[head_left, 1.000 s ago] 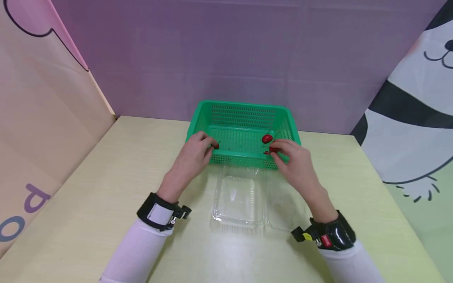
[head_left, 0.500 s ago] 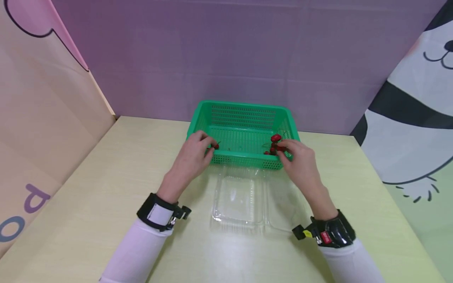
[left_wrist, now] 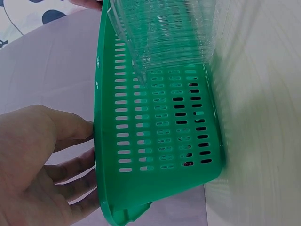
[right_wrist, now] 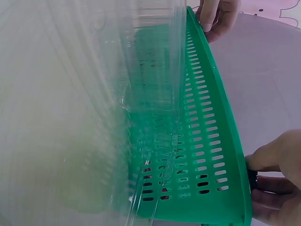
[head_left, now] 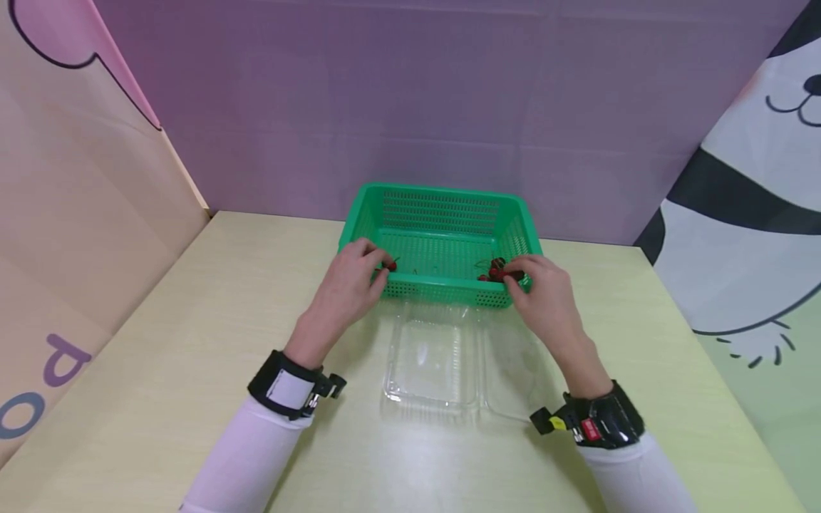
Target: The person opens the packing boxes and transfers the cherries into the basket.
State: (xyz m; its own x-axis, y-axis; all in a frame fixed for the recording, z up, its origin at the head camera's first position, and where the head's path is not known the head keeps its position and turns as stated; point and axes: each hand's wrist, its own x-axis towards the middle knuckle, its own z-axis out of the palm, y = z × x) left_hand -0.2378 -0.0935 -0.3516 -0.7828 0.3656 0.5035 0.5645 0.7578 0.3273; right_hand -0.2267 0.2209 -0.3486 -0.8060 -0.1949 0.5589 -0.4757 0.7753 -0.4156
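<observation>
At the front left of the green basket [head_left: 442, 285], my left hand [head_left: 349, 281] reaches over the rim, its fingertips pinching a red cherry [head_left: 392, 266] with a short stem. My right hand [head_left: 541, 288] holds a dark red cherry [right_wrist: 253, 179] between thumb and fingers over the basket's front right rim. Beside those fingertips several red cherries [head_left: 496, 272] lie bunched inside the basket, partly hidden by the rim and fingers. In the left wrist view, the basket's front rim hides the left fingertips.
A clear plastic clamshell box [head_left: 432, 360] lies opened out on the pale table [head_left: 160, 342] in front of the basket, its lid [head_left: 513, 370] toward the right. Behind the basket hangs a purple cloth backdrop [head_left: 436, 92].
My right hand has shifted slightly right among the cherries. The loose cherry near it has moved right, then down into the bunch. My left hand stays put.
</observation>
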